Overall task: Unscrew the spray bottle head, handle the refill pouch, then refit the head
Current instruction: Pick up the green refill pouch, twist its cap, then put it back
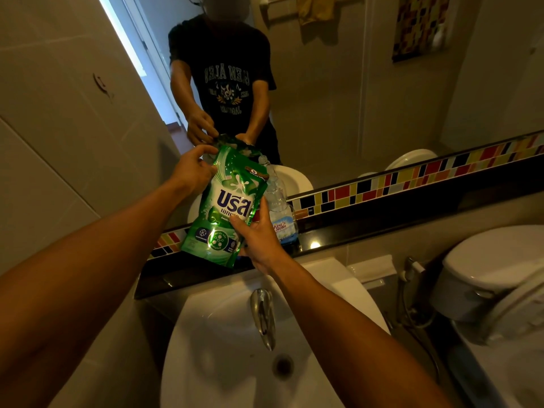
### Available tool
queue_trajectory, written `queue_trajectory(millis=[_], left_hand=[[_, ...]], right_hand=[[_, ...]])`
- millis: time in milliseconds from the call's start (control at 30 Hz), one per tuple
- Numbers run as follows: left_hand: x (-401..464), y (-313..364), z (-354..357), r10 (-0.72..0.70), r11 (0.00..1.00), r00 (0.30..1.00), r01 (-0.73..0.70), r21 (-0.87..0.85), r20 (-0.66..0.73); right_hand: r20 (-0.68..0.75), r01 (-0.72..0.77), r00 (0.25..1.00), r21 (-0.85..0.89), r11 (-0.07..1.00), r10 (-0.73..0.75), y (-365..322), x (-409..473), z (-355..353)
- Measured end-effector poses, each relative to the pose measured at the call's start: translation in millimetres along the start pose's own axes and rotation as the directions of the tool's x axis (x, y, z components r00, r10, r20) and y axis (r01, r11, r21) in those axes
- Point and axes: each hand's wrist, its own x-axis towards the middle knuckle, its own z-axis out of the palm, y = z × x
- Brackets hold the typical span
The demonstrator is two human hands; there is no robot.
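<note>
Head view: gripping green refill pouch (228,201) upright above far sink (338,278) edge, left hand (192,169) pinching top corner, right hand (259,237) clasping lower right side; open spray bottle (278,201) just behind, right.

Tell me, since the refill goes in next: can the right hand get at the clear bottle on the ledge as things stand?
Probably not at once: the right hand grips the green pouch, which stands in front of the clear bottle. The bottle is close behind; freeing that grip would open the way.
</note>
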Motion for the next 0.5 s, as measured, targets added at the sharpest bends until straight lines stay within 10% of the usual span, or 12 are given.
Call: queue_trajectory(millis=[500], left_hand=[[-2.5, 3.0, -2.3, 0.016, 1.000, 1.000, -0.017, 0.010, 0.011]], right_hand=[[-0.002, -0.021, 1.000, 0.010, 1.000, 0.021, 2.8, 0.6, 3.1]])
